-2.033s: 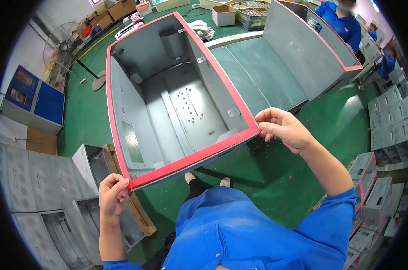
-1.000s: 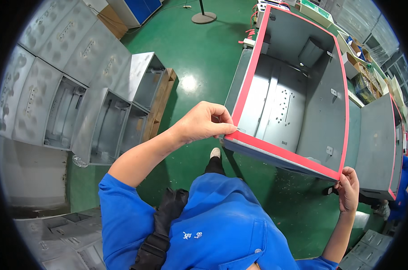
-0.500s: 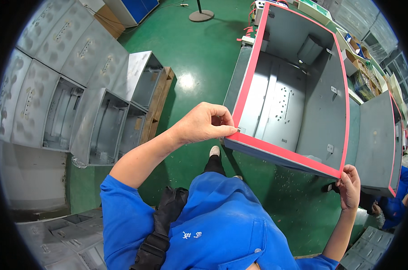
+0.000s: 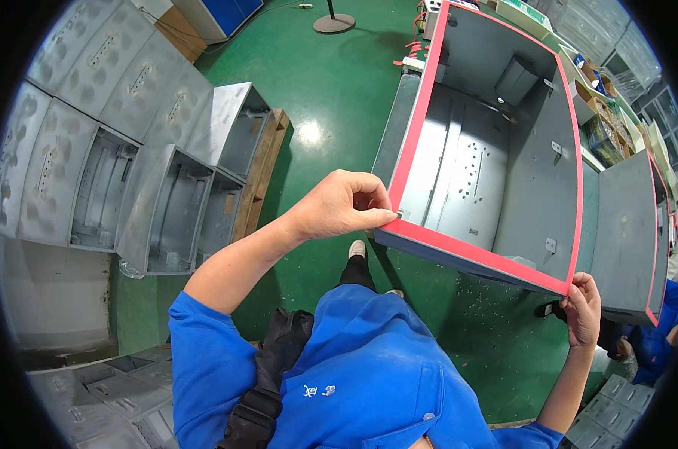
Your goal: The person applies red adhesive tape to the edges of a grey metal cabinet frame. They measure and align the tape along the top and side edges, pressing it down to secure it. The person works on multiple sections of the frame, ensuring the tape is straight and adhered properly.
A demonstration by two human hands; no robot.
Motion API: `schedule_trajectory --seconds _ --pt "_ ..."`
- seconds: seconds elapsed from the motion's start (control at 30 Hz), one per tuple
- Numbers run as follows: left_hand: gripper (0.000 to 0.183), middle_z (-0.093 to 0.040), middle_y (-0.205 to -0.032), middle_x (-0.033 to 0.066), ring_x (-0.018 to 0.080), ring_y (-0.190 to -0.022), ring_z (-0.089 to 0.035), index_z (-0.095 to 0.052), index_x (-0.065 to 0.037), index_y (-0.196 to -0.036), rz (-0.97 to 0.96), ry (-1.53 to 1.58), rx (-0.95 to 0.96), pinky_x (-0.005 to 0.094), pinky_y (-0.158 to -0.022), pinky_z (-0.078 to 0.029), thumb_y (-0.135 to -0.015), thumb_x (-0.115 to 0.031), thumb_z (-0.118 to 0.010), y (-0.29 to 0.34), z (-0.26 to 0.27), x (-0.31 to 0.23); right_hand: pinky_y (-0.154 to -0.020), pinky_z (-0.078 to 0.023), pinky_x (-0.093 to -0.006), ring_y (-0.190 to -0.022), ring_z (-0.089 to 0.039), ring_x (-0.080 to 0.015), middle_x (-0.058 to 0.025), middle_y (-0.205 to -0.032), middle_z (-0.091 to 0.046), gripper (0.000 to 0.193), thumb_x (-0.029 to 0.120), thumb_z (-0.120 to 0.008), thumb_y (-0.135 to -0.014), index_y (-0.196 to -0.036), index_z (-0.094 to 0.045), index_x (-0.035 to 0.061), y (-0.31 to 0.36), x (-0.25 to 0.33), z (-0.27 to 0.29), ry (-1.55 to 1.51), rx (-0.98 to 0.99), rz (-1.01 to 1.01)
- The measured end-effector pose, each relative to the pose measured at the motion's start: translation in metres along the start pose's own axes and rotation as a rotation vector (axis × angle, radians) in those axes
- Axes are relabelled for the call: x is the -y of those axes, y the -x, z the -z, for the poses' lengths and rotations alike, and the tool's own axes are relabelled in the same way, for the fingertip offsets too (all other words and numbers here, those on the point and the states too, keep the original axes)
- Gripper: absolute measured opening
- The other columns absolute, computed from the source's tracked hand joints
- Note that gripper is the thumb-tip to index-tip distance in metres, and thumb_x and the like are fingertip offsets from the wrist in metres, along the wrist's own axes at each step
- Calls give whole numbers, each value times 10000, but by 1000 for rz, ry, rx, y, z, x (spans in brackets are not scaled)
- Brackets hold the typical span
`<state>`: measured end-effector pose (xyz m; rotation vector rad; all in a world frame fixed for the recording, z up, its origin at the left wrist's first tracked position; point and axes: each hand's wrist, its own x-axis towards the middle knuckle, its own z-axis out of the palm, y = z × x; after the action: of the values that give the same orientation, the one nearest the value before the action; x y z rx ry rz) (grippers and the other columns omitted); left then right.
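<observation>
A grey metal cabinet (image 4: 542,168) lies in front of me with its open side up, its rim lined with red tape (image 4: 481,258). At the near left corner, my left hand (image 4: 346,203) is closed, thumb and forefinger pinching the tape end. My right hand (image 4: 583,310) is closed at the near right corner, with thumb and fingertips on the other end of the tape along the near edge. Inside the cabinet are a pale back panel with small holes and several little brackets on the side wall.
A second cabinet (image 4: 624,236) with red edging stands at the right, near a person in blue (image 4: 664,348). Bins of small parts (image 4: 608,135) line the far right. Bare metal cabinets (image 4: 92,127) are stacked at the left, some on a wooden pallet (image 4: 261,172). A stand base (image 4: 334,24) is on the green floor.
Almost nothing differs. Both hands stay at the same two corners, and the whole view has shifted very slightly.
</observation>
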<state>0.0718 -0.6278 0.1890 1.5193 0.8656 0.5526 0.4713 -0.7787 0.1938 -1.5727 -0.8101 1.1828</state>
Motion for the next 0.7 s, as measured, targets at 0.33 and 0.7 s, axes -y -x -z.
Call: schedule_trajectory --seconds 0.33,0.7 --pt "103 -505 -688 -22 33 -612 -463 -564 -26 -768 -54 -241 -127 180 -534 -381 -734 -61 -655 6 -10 -8 -569 -386 -170 -637 -461 -54 -7 -808 -515 186 96 -560 -820 -968 -475 22 1 -6 8 -19 27 16" --pt "360 -551 -1118 144 338 -1125 -463 -571 -27 -1068 -772 -839 -52 461 -968 -322 -796 -262 -586 -4 6 19 -659 -415 -199 -761 -510 -68 -23 -869 -553 209 140 -552 -833 -987 -520 1 7 -7 -6 -111 -136 5"
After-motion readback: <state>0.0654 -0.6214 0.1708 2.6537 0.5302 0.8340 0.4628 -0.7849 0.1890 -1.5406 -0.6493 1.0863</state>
